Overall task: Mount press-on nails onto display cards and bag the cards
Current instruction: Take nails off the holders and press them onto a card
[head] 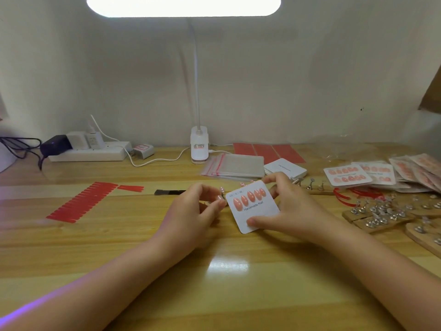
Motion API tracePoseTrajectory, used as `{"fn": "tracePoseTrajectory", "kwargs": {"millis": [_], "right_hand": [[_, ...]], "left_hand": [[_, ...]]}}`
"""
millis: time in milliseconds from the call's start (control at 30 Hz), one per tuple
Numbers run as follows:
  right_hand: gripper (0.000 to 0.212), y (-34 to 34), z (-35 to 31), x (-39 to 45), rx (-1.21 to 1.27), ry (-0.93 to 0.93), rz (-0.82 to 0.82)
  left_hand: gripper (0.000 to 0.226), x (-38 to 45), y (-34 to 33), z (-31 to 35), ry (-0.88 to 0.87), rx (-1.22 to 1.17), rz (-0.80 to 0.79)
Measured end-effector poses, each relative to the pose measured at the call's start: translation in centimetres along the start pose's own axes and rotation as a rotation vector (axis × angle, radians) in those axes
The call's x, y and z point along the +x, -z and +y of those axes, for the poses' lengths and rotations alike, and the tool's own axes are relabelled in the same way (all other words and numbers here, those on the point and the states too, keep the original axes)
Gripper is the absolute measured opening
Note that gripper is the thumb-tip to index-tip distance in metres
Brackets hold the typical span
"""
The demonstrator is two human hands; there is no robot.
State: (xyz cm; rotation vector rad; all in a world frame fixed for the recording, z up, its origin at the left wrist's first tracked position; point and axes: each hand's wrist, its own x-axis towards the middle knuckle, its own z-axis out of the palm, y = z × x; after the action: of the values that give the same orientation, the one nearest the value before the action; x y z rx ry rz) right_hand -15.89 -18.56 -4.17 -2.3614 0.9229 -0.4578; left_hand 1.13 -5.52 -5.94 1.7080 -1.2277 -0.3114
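My right hand (284, 209) grips the white display card (253, 206) above the table (226, 271), five pink nails on its top row; my left hand (198, 209) pinches one small nail (219, 197) just beside it

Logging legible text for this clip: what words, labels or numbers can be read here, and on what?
"Handmade Nail": on the white display card held in the right hand.
Small line at that card's top left: too blurred to read.
Label on the lamp clamp: unreadable.
Red-bordered label on the small plug: unreadable.
Print on the finished cards at right: too small.
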Motion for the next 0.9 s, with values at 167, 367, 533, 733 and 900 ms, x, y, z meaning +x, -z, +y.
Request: {"fn": "tracePoseTrajectory", "kwargs": {"millis": [167, 367, 533, 733, 900], "right_hand": [[0.086, -1.3, -0.7, -0.8, 0.078, 0.154, 0.131], [0.079, -1.6, -2.4, -1.7, 0.437, 0.054, 0.147], [0.034, -0.7, -3.7, -1.4, 0.9, -0.073, 0.031], [0.026, 1.1, -4.5, -1.7, 0.965, 0.047, 0.176], [0.02, 2.0, -5.2, -2.1, 1.043, 0.096, 0.233]], "left_hand": [[0.008, -0.1, -0.4, 0.3, 0.097, -0.209, -0.09], [0.013, 0.0, 0.3, 0.8, 0.023, -0.294, -0.002], [0.017, 0.0, 1.4, 2.2, -0.133, -0.342, 0.086], [0.02, -0.1, 2.4, 3.7, -0.25, -0.368, 0.197], [0.023, -0.4, 2.9, 4.5, -0.394, -0.083, 0.292]]}}
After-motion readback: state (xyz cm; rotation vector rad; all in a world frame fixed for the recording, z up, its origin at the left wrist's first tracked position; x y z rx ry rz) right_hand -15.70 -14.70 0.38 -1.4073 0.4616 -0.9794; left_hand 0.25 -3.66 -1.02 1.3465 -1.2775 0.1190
